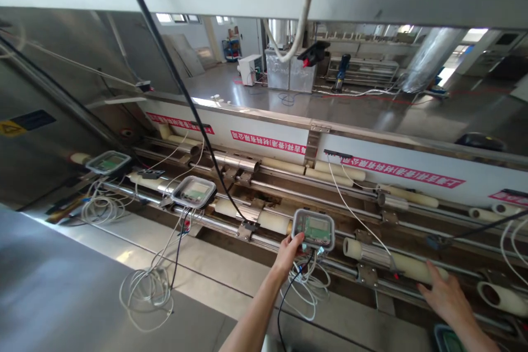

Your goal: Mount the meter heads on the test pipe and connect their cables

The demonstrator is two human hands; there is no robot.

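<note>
My left hand (289,254) grips the lower left corner of a clear-lidded box with a green circuit board (315,229), thumb on its front edge. White and black cables (307,286) hang in loops beneath that box. Farther right, my right hand (447,292) lies at a cream roller (412,268), thumb and forefinger spread apart; its other fingers are partly hidden. A metal sleeve (375,254) sits on the left part of this roller. A thin white cable with a red tip (396,275) ends by the sleeve.
Two similar boxes (193,192) (109,163) stand along the metal rails (272,242) to the left, with coiled cables (148,291). A black cable (173,77) crosses from above. White panels with red lettered strips (268,140) line the far side. A metal surface (82,286) lies at the near left.
</note>
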